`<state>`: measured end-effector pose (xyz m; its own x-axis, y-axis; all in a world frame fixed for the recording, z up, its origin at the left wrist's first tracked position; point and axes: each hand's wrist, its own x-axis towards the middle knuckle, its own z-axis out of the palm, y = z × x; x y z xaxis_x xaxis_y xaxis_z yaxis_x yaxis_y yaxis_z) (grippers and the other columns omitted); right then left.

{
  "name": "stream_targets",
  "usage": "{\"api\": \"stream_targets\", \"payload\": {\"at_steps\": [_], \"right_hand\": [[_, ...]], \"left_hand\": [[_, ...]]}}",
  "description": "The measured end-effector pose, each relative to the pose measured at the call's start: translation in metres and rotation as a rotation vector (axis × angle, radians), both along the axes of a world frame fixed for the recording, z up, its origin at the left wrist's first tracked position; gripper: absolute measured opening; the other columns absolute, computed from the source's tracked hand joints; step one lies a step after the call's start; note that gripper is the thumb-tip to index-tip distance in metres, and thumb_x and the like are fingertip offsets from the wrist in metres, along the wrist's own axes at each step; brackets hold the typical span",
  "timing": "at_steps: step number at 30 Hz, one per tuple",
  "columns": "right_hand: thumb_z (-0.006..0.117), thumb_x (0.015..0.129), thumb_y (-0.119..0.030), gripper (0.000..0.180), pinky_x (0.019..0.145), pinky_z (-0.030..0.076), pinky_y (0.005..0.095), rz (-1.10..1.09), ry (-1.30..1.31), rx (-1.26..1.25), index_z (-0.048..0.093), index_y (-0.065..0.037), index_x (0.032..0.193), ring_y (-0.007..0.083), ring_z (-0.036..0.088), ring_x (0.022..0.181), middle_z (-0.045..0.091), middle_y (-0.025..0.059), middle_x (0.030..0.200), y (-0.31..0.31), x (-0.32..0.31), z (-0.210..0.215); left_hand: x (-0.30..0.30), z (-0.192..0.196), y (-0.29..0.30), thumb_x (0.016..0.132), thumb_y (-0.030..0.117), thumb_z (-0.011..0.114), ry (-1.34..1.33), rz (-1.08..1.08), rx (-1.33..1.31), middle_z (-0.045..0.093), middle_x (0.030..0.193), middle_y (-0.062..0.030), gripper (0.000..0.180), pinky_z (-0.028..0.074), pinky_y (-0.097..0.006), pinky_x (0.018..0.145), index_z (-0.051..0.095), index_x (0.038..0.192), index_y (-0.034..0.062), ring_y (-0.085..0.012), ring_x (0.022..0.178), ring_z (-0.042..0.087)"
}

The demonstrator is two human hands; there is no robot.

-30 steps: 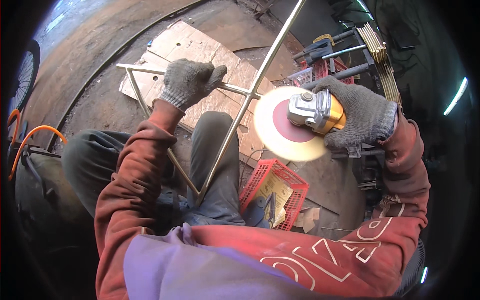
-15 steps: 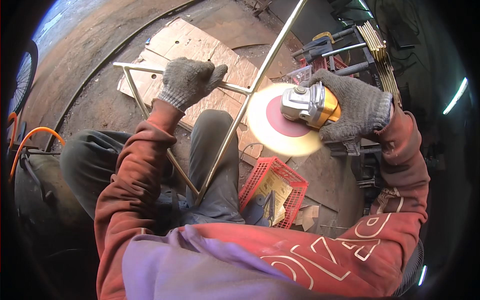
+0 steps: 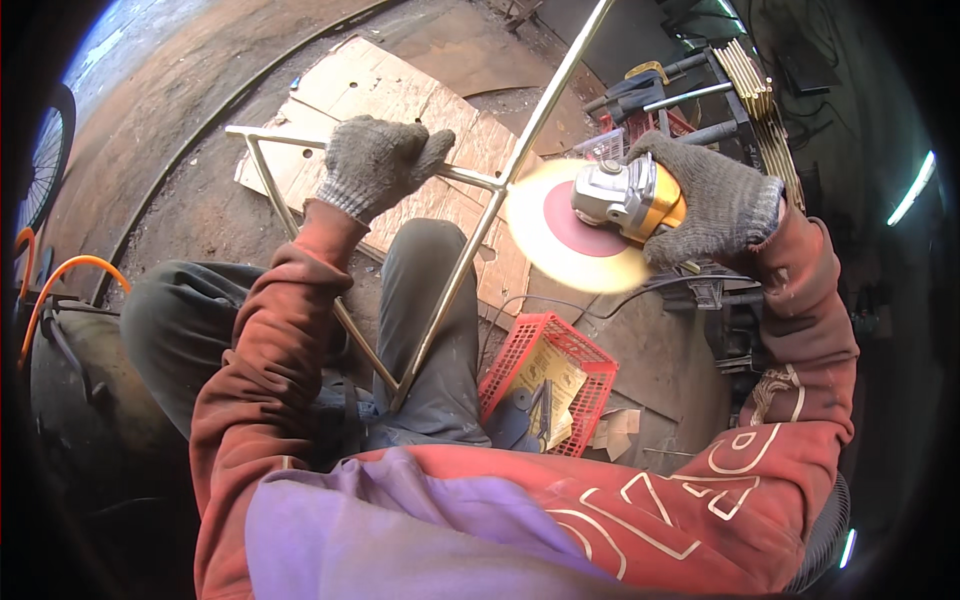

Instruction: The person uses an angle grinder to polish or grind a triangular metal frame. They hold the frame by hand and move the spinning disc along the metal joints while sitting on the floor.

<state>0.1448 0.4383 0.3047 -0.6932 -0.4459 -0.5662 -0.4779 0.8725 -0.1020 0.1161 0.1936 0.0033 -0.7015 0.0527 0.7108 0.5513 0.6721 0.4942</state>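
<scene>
In the centre of the frame we see a thin metal frame (image 3: 470, 270) made of welded rods, which runs from the top edge down to the knees of the person. Our left hand (image 3: 375, 165), in a grey knitted glove, is clenched around the horizontal rod of this frame, in the upper left part of the picture. Our right hand (image 3: 705, 200), also gloved, grasps a yellow and silver angle grinder (image 3: 628, 197) in the upper right part. The pale round disc (image 3: 575, 228) of the grinder is blurred, and its left rim touches the long diagonal rod just beside the welded joint. Under the frame lies a brown board (image 3: 400, 95) on the ground. A red plastic basket (image 3: 550, 380) stands below the grinder, near the right knee.
</scene>
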Motion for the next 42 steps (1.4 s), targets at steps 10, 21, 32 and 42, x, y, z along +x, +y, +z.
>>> {"api": "stream_targets", "payload": {"at_steps": [10,21,32,42], "right_hand": [[0.090,0.068,-0.030,0.076,0.095,0.053,0.0402,-0.012,-0.027,-0.020,0.056,-0.003,0.130,0.0282,0.068,0.112,0.069,0.0150,0.117,0.008,-0.007,-0.003],[0.092,0.067,-0.022,0.072,0.095,0.052,0.0381,-0.125,-0.085,-0.078,0.057,-0.005,0.127,0.0212,0.064,0.112,0.067,0.0108,0.117,0.013,-0.012,-0.006],[0.092,0.068,-0.013,0.069,0.096,0.052,0.0359,-0.251,-0.168,-0.181,0.057,-0.005,0.126,0.0185,0.063,0.113,0.066,0.0070,0.117,0.018,-0.015,-0.011],[0.090,0.068,-0.028,0.072,0.089,0.056,0.0403,0.078,-0.004,-0.063,0.056,-0.001,0.126,0.0296,0.071,0.105,0.071,0.0173,0.109,-0.003,0.005,-0.015]], "left_hand": [[0.001,0.001,0.002,0.094,0.044,0.070,0.030,0.018,-0.015,0.055,0.052,-0.0148,0.048,0.046,-0.045,0.049,0.065,0.058,0.0122,-0.0367,0.047,0.058],[0.003,0.002,0.003,0.094,0.045,0.070,0.009,0.014,-0.014,0.055,0.052,-0.0149,0.049,0.046,-0.045,0.049,0.065,0.059,0.0123,-0.0367,0.048,0.058],[0.004,0.003,0.002,0.095,0.046,0.069,0.009,0.009,-0.007,0.055,0.052,-0.0147,0.048,0.046,-0.045,0.049,0.066,0.060,0.0125,-0.0362,0.048,0.059],[0.003,-0.008,-0.002,0.094,0.047,0.069,-0.028,0.031,-0.030,0.055,0.051,-0.0141,0.049,0.047,-0.045,0.049,0.067,0.060,0.0123,-0.0352,0.047,0.059]]}}
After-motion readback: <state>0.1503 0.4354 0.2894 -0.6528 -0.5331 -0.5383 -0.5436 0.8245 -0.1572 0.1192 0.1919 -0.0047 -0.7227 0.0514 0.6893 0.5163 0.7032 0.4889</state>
